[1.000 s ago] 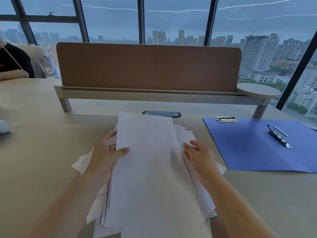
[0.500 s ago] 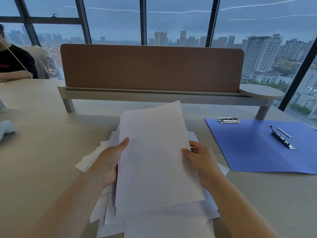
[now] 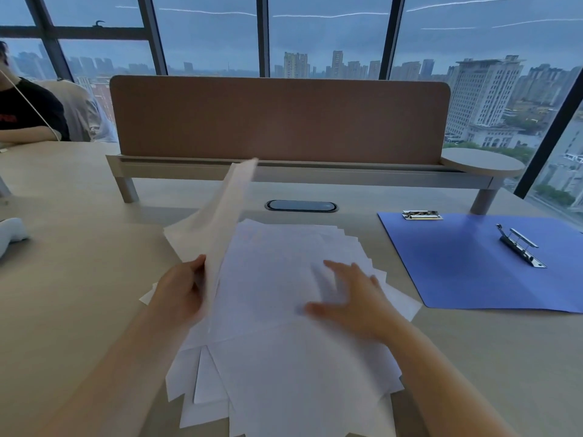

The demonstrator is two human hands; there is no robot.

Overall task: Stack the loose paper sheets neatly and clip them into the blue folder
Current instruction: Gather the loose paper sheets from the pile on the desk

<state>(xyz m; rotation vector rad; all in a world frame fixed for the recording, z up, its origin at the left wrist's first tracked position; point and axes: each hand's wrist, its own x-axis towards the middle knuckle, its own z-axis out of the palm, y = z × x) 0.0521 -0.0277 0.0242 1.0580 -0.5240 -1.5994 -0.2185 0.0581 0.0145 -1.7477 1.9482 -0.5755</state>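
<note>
Left hand point(image 3: 181, 291) grips a raised white paper sheet point(image 3: 220, 222) by its long edge, thumb on the near face and fingers hidden behind it; the sheet stands nearly on edge, tilting up and away toward the far side of the table. Right hand point(image 3: 353, 298) lies spread and flat, fingers straight and a little blurred, palm down on the loose pile of white paper sheets point(image 3: 277, 367), holding nothing. That pile is fanned out unevenly on the pale wooden table point(image 3: 72, 279), at the middle of its near edge, with corners sticking out on the left, on the right and at the near end. The lifted sheet rises from the pile's left side, just beside the right hand's fingertips but apart from them.

Toward the table's right edge lies the open blue plastic folder point(image 3: 457, 266), flat, well apart from the right hand and just clear of the pile's right corners. A metal lever clip point(image 3: 519, 246) sits on the folder's right half, and a small metal spring clip point(image 3: 421, 215) at its far left corner.

Along the far side stands a brown fabric desk divider point(image 3: 280, 121) on a grey rail, with a dark oval cable port point(image 3: 301, 205) in the table just before it. At the far left corner another person's black sleeve point(image 3: 28, 111) shows.
</note>
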